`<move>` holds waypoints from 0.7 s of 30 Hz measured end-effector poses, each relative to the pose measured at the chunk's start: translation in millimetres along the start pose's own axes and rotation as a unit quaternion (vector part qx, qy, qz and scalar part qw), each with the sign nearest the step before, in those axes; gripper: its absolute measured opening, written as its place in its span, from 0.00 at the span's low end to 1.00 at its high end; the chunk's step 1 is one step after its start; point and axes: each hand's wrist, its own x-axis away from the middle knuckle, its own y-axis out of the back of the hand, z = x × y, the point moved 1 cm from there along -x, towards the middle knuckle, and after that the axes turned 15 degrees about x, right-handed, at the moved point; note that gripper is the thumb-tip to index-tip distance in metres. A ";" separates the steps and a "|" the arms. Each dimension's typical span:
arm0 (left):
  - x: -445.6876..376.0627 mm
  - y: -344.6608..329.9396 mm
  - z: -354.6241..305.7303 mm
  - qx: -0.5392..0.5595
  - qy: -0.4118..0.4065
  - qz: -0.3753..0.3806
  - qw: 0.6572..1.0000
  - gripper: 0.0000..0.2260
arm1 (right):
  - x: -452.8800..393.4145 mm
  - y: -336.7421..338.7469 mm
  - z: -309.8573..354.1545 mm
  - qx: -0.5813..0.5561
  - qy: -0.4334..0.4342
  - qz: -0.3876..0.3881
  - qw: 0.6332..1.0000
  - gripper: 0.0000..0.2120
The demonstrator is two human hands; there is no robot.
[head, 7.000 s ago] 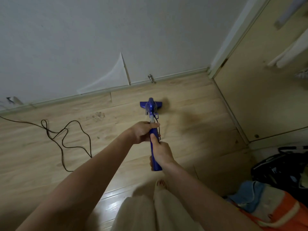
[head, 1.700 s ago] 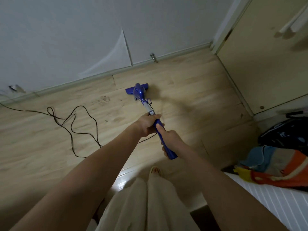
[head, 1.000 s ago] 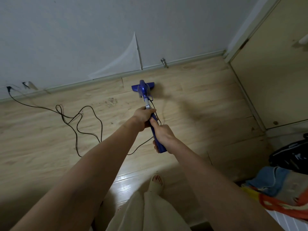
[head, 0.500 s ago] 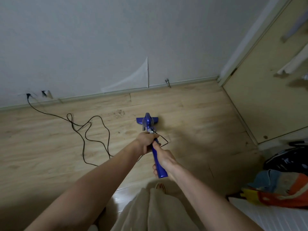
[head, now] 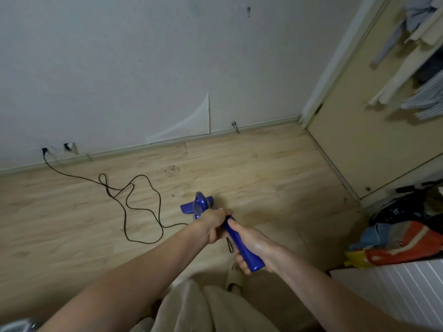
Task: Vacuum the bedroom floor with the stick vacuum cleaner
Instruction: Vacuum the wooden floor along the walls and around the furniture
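A blue stick vacuum cleaner stands on the light wooden floor, its head close in front of my feet. My left hand grips the upper shaft just behind the head. My right hand grips the blue handle lower down, nearer my body. The shaft between my hands is mostly hidden by my fingers.
The black power cord loops over the floor on the left and runs to a wall socket. A door stands at the right. A pile of clothes and bags lies beside a white mattress at lower right.
The vacuum head has been pulled back from the wall towards my feet. The view has tilted up, so more wall and hanging clothes show.
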 end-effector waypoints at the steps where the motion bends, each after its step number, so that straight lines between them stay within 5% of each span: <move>1: -1.3 3.0 -0.1 0.000 -0.001 0.003 1.000 0.09 | -1.7 -5.9 -1.0 -0.015 -0.001 -0.006 1.000 0.28; 9: -12.2 30.3 -21.8 -0.046 -0.014 0.004 0.999 0.02 | -40.7 -40.0 13.3 -0.076 -0.010 -0.004 0.997 0.28; 21: -8.5 50.0 -55.0 -0.046 -0.013 0.036 0.998 0.08 | -41.7 -41.0 47.4 -0.034 -0.017 -0.001 0.999 0.30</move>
